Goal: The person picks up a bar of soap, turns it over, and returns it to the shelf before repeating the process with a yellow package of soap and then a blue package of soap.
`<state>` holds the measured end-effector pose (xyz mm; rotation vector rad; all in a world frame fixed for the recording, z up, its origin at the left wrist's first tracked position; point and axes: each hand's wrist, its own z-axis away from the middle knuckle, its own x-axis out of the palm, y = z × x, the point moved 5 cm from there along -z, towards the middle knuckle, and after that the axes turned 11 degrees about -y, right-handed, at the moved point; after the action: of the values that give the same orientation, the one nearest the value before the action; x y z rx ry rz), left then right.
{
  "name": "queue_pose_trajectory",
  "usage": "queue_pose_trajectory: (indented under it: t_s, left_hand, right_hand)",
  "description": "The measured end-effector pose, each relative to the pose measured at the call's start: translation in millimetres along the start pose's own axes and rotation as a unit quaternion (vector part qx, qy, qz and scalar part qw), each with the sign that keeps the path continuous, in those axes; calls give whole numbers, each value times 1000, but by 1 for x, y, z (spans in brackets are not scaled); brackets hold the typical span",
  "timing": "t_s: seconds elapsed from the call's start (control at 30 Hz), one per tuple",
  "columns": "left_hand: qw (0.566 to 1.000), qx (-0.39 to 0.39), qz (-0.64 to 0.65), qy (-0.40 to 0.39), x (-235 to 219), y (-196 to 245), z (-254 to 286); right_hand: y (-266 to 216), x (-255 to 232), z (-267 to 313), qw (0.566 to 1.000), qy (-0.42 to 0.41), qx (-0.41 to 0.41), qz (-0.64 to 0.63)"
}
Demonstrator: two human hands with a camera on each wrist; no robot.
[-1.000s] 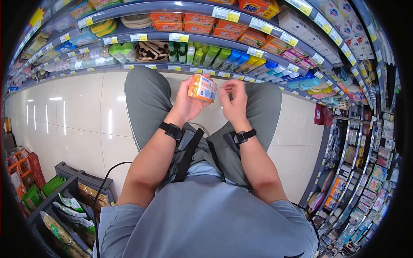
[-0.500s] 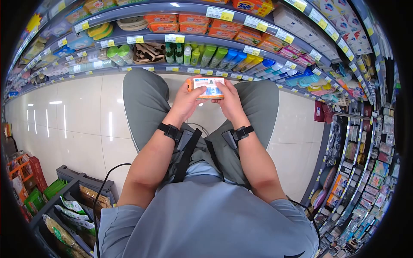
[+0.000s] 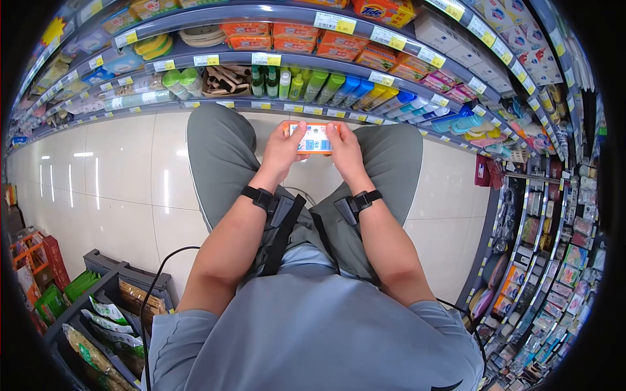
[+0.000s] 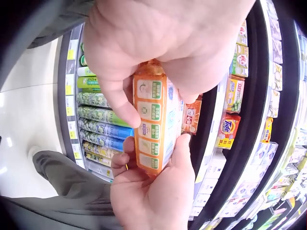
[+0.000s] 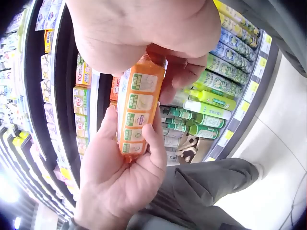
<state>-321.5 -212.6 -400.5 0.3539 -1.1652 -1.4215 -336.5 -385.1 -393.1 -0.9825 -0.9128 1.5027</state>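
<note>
A wrapped soap pack (image 3: 315,143), orange with a white printed face, is held level between both hands above the gap between the knees. At its left end my left hand (image 3: 282,148) grips it, thumb on the printed face and fingers behind. My right hand (image 3: 345,151) grips the opposite end in the same way. Both wrist views show the pack's narrow orange side (image 4: 150,127) with a row of small white-and-green panels. Crimped wrapper shows at its ends, partly covered by the hands.
Shelves curve across the front, carrying orange soap packs (image 3: 293,36), a Tide pack (image 3: 378,8) and green bottles (image 3: 259,83). Hanging goods (image 3: 515,287) line the right side. A dark rack with bagged goods (image 3: 91,348) stands at lower left. Tiled floor (image 3: 117,169) lies around the knees.
My right hand came from beside the pack to grip its right end. The pack turned from tilted, in the left hand alone, to level with its white printed face up.
</note>
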Motion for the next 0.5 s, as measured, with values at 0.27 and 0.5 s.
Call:
queue_pose_trajectory:
  t_s: [0.27, 0.5]
  left_hand:
    - [998, 15, 57, -1, -5, -8, -8]
    - [1000, 19, -2, -19, -2, -4, -7]
  right_hand:
    - [-6, -4, 1, 995, 44, -51, 71]
    - [3, -1, -3, 999, -5, -34, -11]
